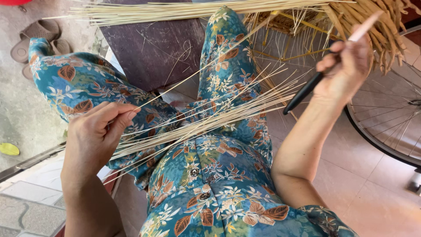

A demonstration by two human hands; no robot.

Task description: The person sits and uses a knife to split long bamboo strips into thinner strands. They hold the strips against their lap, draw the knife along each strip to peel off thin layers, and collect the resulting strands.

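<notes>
Seen from the head camera, looking down: pale tiled floor (351, 175) lies under a seated person in teal clothing printed with leaves and flowers (219, 184). Ahead of the knees sits a dark low wooden stool (153, 48). Two sandals (37, 37) rest on the concrete at upper left. One bicycle wheel (386, 118) shows at the right edge.

Across the lap lies a bundle of thin pale bamboo strips (206, 118), too many to count. Their long axis runs from lower left to upper right, and they fan apart toward the upper right. Their near ends gather at the left hand (94, 138). Its fingers (118, 114) are curled and pressed together, with thumb and forefinger pinching one strip that runs up and away to the upper right; the rest of the bundle passes beneath the palm.

The right hand (346, 66) is raised above the far ends of the strips, not touching them. Its fingers (329, 59) are closed around one knife with a black handle (307, 90); the handle points down and left, the pale blade up and right.

Behind that hand sits a half-woven basket frame (289, 26) with strips standing out of it. Another long sheaf of strips (175, 11) lies across the top, roughly horizontal.
</notes>
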